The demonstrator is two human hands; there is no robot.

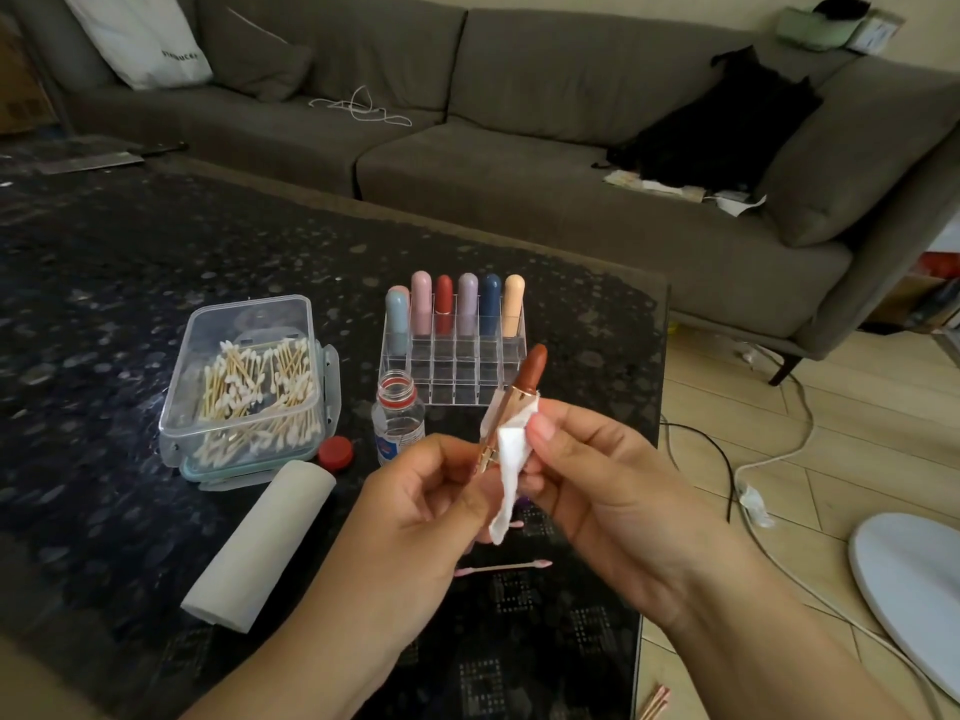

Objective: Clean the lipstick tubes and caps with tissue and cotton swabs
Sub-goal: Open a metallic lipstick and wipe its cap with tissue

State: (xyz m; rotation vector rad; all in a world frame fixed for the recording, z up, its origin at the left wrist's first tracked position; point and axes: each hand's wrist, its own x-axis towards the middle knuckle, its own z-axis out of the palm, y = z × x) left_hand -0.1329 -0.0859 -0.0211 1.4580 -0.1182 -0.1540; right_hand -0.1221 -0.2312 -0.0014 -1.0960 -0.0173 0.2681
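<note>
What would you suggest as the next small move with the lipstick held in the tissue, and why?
Probably turn the lipstick slightly with the left hand while the right hand rubs the tissue along its gold tube. The tissue is pinched against only one side, the bullet is exposed above, so rubbing should stay below it.

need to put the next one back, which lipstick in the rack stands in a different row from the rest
The pale blue lipstick at the left end of the clear rack. It stands one row nearer the person; the others line the back row.
</note>
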